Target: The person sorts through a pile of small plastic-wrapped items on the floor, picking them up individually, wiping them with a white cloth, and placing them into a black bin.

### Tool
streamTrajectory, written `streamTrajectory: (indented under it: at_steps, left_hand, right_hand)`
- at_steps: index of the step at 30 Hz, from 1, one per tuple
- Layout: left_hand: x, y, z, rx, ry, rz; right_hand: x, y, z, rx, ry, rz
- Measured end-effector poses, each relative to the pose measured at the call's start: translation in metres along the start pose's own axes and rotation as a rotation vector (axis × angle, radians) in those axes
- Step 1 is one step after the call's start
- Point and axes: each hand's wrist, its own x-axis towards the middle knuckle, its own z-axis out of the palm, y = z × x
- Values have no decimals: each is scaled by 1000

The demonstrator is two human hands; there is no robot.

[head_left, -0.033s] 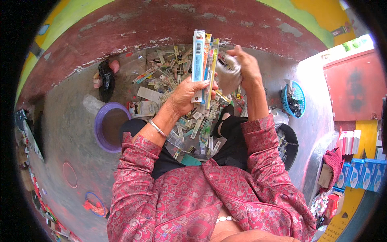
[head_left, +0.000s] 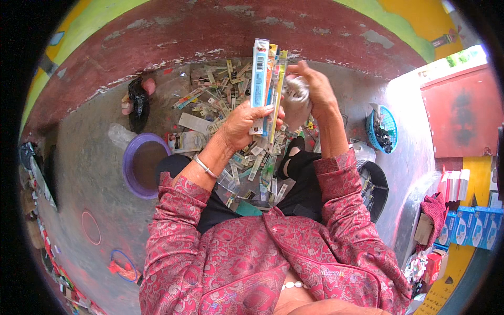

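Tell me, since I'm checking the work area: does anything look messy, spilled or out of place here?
Yes. Long narrow packets lie strewn in a loose heap on the concrete floor, pointing every way. The left hand holds a bundle of packets fanned unevenly; the right hand grips something pale.

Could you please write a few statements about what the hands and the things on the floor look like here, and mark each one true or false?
1. The left hand holds a bunch of long flat carded packets upright. True.
2. The right hand rests empty on the floor. False: it is raised, touching a pale crumpled plastic bag.
3. The round purple plastic basin lies to the person's left. True.
4. The blue plastic mesh basket sits beside the basin. False: it is on the right side.
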Motion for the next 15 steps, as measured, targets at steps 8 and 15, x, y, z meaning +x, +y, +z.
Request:
streamTrajectory:
  at_steps: [8, 15]
  left_hand:
    - [-7, 8, 6, 44, -180, -39]
    - [2, -2, 0, 196, -160, -103]
  right_hand:
    - [-11, -11, 8, -15, -305, -141]
    - [-15, -12, 11, 13, -67, -163]
